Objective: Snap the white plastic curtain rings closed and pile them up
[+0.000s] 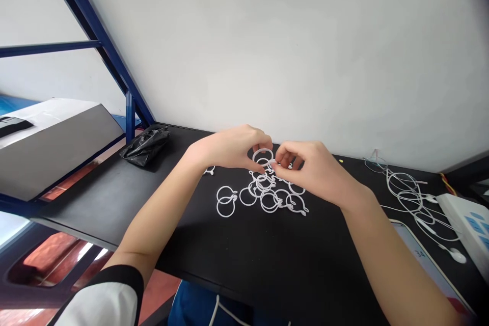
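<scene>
Ring (263, 150), white, is at the centre of the frame, its small end pinched by the right hand (313, 165). The left hand (240, 146) curls around it; I cannot tell whether it grips. More white rings (267, 192) lie loosely below on the black table (244, 249), 2 overlapping farther left.

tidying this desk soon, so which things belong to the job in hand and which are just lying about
Part of the job, it seems:
thin white plastic-looking ring between the left hand and right hand
loose white plastic-looking rings on the black desk

Apparently just lying about:
crumpled black plastic bag
tangled white earphones
flat pale-rimmed phone
white box with blue markings
</scene>
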Action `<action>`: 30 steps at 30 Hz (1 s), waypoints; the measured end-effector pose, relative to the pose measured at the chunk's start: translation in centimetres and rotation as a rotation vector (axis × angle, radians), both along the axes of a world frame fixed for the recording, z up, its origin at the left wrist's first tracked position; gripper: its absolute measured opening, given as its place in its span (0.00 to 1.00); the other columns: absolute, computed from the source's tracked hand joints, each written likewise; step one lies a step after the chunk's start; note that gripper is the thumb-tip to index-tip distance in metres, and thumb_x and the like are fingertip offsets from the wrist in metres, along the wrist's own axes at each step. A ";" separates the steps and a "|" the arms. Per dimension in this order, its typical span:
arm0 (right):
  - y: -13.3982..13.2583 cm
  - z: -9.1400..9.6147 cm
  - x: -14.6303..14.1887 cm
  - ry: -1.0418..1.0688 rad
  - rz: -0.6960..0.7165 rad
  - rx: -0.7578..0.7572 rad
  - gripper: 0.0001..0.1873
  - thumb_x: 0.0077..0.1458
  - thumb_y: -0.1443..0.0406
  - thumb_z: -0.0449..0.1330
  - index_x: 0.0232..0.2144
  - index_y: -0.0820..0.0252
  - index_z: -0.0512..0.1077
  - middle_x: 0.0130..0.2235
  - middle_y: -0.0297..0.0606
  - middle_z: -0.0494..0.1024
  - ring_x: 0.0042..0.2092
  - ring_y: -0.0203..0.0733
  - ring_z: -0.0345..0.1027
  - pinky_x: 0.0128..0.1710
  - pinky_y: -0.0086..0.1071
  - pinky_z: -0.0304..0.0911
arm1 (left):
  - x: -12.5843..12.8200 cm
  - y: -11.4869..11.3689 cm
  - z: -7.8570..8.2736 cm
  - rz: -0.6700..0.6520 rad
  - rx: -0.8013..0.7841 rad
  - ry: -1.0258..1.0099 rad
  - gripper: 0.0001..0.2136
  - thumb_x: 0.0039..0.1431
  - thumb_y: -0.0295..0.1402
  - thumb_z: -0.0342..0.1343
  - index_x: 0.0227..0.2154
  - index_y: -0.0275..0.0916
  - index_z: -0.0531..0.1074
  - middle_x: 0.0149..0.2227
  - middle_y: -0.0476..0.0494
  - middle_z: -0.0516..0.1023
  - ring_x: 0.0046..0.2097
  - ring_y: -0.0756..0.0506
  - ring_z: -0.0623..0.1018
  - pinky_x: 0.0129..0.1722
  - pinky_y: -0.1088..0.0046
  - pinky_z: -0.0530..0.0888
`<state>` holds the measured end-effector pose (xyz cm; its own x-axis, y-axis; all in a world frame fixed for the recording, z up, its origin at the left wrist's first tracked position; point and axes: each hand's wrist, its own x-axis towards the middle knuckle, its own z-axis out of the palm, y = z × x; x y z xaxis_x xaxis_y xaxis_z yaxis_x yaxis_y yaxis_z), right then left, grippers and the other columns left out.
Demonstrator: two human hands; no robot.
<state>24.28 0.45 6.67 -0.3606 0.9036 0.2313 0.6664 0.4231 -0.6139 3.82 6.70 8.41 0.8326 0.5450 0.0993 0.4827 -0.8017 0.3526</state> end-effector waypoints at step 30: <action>0.8 -0.7 0.7 -0.022 0.026 -0.091 0.08 0.57 0.59 0.61 0.37 0.56 0.76 0.31 0.35 0.79 0.31 0.39 0.73 0.30 0.34 0.68 | -4.1 8.6 -4.6 0.589 -0.299 0.692 0.36 0.35 0.45 0.72 0.52 0.43 0.75 0.58 0.39 0.75 0.51 0.35 0.78 0.46 0.67 0.75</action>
